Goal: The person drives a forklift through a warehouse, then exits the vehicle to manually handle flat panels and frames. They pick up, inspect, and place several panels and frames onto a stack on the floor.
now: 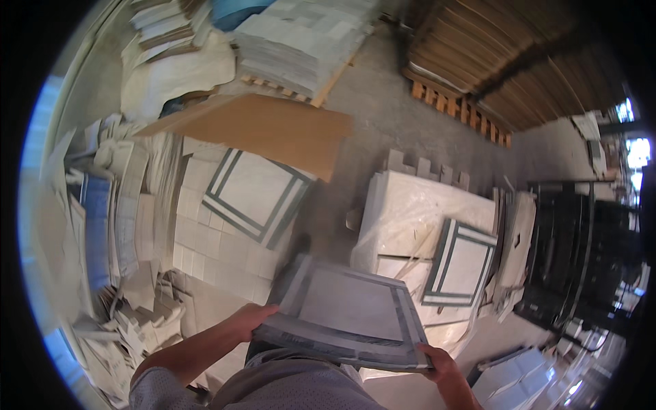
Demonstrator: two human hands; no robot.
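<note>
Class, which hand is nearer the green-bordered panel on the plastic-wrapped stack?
Right. The right hand, gripping the grey panel, is just below the green-bordered panel in the picture; the left hand, at the grey panel's other end, lies farther off, lower left.

A grey shirt (pixel 287 386) is worn, its cloth marked by a fine dotted texture and gathered in folds across the front. A loose left sleeve (pixel 158 391) is cut short in matching grey. The left hand (pixel 257 321), right hand (pixel 441 365) and both visible forearms (pixel 198 352) are uncovered.
</note>
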